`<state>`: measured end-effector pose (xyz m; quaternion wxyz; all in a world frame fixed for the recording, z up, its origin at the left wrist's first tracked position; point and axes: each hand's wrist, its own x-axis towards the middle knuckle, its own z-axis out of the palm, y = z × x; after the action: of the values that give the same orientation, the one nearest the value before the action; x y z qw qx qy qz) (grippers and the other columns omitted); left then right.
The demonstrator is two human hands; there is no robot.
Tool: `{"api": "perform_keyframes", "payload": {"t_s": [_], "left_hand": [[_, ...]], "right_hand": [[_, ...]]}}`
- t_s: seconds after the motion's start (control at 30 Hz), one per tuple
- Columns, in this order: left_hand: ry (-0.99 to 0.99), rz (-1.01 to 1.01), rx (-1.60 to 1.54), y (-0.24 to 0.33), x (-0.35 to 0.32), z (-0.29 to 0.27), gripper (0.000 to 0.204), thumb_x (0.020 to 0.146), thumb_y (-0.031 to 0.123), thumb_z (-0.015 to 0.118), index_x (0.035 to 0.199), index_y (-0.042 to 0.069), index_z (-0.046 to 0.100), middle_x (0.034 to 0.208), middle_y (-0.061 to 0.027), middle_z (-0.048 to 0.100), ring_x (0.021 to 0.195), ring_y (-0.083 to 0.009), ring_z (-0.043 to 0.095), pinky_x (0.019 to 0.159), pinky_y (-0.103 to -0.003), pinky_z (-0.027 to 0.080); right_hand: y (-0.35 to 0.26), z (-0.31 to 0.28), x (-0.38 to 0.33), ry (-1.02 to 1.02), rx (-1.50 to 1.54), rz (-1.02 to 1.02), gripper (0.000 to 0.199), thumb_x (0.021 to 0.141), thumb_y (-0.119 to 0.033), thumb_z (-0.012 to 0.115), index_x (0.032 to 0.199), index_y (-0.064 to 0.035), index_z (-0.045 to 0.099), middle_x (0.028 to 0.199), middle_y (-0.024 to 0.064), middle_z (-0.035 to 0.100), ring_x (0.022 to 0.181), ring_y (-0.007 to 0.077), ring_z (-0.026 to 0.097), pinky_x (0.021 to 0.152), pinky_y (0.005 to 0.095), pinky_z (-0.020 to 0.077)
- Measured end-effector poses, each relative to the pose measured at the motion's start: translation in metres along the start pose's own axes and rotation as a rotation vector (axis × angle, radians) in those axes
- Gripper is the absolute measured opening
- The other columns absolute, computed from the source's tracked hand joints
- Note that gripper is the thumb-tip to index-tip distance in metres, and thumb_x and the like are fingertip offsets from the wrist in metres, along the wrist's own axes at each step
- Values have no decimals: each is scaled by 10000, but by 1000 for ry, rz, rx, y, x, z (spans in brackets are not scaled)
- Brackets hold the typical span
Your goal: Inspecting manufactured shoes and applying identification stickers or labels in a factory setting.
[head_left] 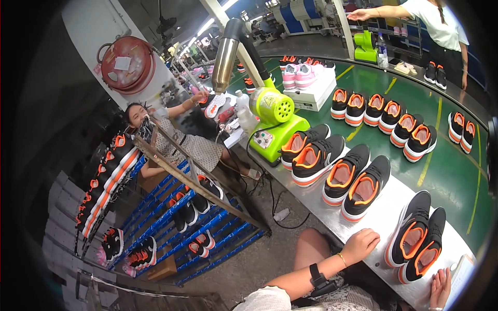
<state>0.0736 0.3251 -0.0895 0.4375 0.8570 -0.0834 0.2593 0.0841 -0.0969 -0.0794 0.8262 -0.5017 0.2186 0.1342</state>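
Note:
My left hand (361,244) rests at the near edge of the metal worktop (332,220), its fingers loosely curled with no object showing in them. A bracelet and a black strap sit on that arm. At the lower right, my right hand (440,288) lies by the worktop's edge, fingers loosely stretched, holding nothing. Between and beyond the hands stands a pair of black sneakers (415,239) with orange collars and white-orange soles. Just past my left hand is another such pair (358,181), and farther off a third pair (312,154).
A green heat-gun machine (280,122) stands on the worktop. More black sneakers (384,115) line the green conveyor belt (451,171); pink shoes (299,76) sit on a white box (314,95). A blue-barred rack (207,228) holds shoes at left. One person sits beyond it; another stands far right.

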Motion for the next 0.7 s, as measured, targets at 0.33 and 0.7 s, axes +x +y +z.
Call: {"api": "perform_keyframes", "payload": {"t_s": [0.33, 0.7], "left_hand": [[-11, -5, 32, 2, 0, 0, 77, 788, 96, 601, 809, 31, 566, 761, -101, 569, 728, -275, 564, 646, -352, 455], [-38, 11, 60, 4, 1, -1, 75, 785, 95, 610, 810, 38, 570, 755, -95, 577, 720, -271, 568, 645, -351, 458]], "right_hand": [[2, 53, -15, -83, -169, -129, 451, 918, -338, 487, 1296, -104, 412, 1113, 33, 542, 880, 106, 566, 717, 190, 457], [34, 75, 4, -21, -229, -256, 333, 923, -247, 492, 1186, -43, 476, 1008, 22, 563, 862, 81, 544, 718, 187, 440]]}}
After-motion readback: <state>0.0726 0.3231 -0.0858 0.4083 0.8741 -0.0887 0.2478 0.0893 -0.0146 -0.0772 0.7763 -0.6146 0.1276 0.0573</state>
